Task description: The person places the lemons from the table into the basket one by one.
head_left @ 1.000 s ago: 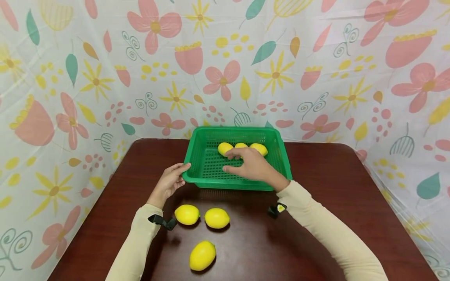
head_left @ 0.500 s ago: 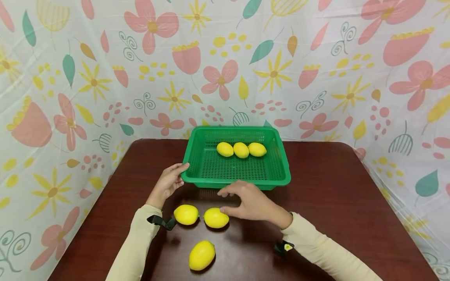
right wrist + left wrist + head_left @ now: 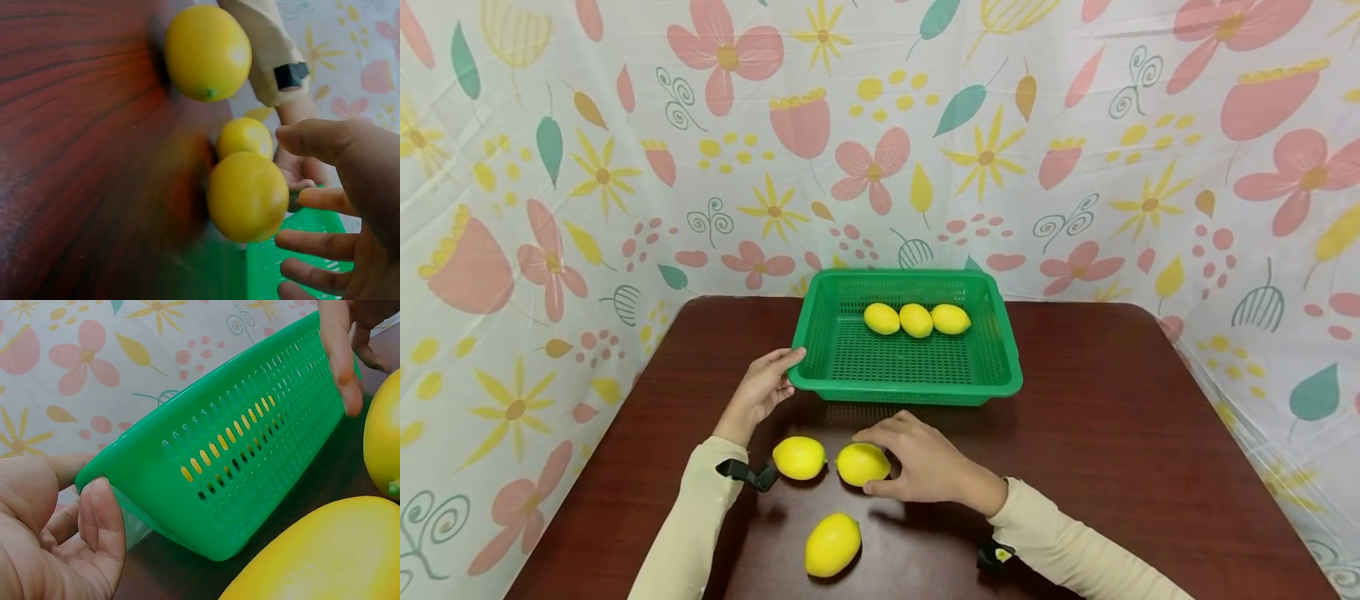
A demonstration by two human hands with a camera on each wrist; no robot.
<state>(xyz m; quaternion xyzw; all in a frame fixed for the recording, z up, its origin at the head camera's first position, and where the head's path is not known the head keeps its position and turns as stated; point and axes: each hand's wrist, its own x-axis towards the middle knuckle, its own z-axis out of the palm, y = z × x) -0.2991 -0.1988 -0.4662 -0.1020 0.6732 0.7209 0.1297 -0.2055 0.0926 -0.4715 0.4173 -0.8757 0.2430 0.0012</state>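
Observation:
A green plastic basket (image 3: 917, 389) with slotted walls sits at the back of the table, three yellow lemons in a row inside, the middle lemon (image 3: 916, 321) among them. My left hand (image 3: 758, 393) grips the basket's front left corner, thumb over the rim and fingers beneath, as the left wrist view confirms. In front of the basket, my right hand (image 3: 928, 462) reaches around the right side of a lemon (image 3: 861, 464) on the table. Its fingers are spread and relaxed in the right wrist view, with a gap before that lemon (image 3: 247, 197).
Just left of that lemon lies another lemon (image 3: 799, 458), close to my left wrist. A third loose lemon (image 3: 832, 545) lies nearer the front. The dark wooden table (image 3: 1097, 417) backs onto a flower-patterned curtain (image 3: 880, 100).
My right hand has come out of the basket, moved toward the front, and lowered beside the right-hand lemon on the table. My left hand stays at the basket's corner.

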